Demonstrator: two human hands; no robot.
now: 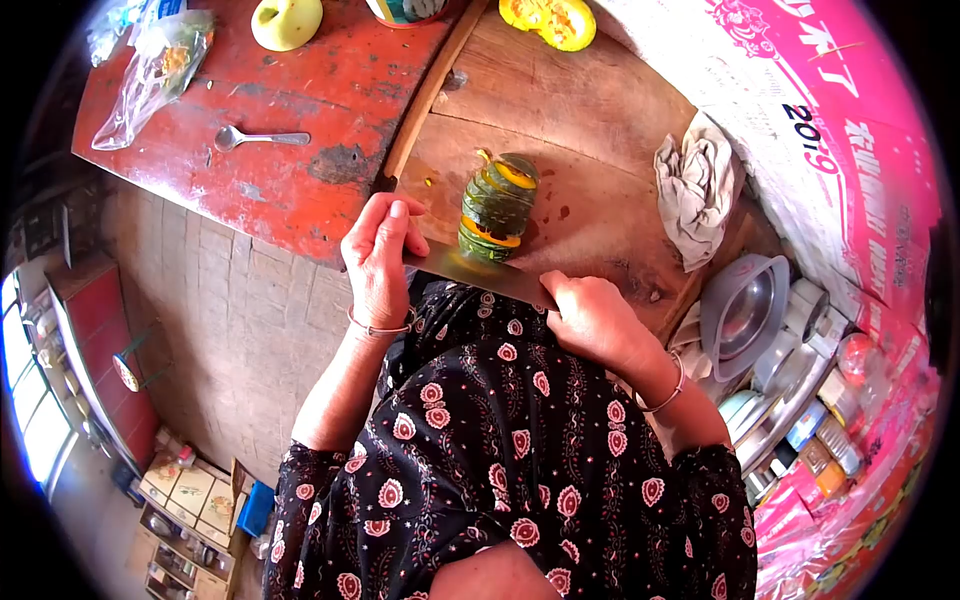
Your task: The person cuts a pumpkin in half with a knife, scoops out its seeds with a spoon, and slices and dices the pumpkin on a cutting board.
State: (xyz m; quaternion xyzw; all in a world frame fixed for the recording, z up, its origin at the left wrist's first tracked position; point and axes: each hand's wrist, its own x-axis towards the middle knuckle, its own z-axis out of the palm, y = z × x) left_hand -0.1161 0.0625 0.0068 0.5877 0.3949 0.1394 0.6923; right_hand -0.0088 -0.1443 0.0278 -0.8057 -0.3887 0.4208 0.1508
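Note:
My right hand (595,315) is wrapped round the handle of a kitchen knife (480,274). The broad blade stretches leftward in front of my body. At its far end, my left hand (380,240) is closed, with the fingers curled against the blade's tip. Just beyond the blade lies a dark green pumpkin piece (497,205) cut into slices, orange flesh showing in the gaps. The blade covers part of the nearest slice, so I cannot tell whether they touch. A small scrap lies left of the pumpkin on the wooden board.
A pumpkin half (548,22) with yellow flesh lies at the board's far edge. On the red table (270,190) are a spoon (262,138), a pale green apple (286,22) and a plastic bag (155,75). To the right are a crumpled cloth (697,190) and metal basins (745,315).

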